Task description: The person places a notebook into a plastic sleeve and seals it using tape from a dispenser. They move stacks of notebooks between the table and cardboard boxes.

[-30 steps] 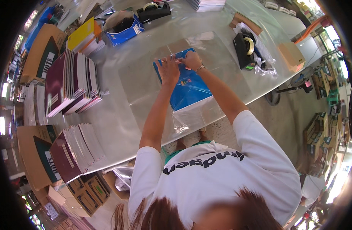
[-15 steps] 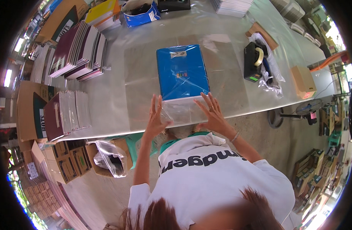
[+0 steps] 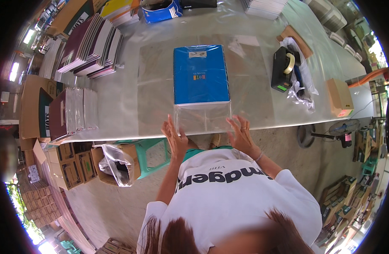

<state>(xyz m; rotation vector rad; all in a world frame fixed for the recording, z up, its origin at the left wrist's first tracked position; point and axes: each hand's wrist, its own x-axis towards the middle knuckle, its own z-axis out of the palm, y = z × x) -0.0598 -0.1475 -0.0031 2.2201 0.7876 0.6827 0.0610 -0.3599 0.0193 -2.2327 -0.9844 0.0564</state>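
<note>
A blue spiral-bound notebook lies on the table inside a clear plastic sleeve, whose loose end reaches past the notebook toward me. Beside that end's left corner is my left hand, its fingers raised and apart. On the opposite side, my right hand is near the right corner, with fingers spread and slightly curled. Neither hand appears to grip anything, though whether the fingertips touch the thin film is hard to see.
Maroon notebooks are stacked at left, with wrapped ones nearer. A tape dispenser sits at right beside crumpled plastic and a small cardboard box. Below the table's front edge are a lined carton and a green stool.
Both hands have drawn back toward me from the notebook's near edge. More of the sleeve's loose end now shows, lying flatter. The view has shifted slightly.
</note>
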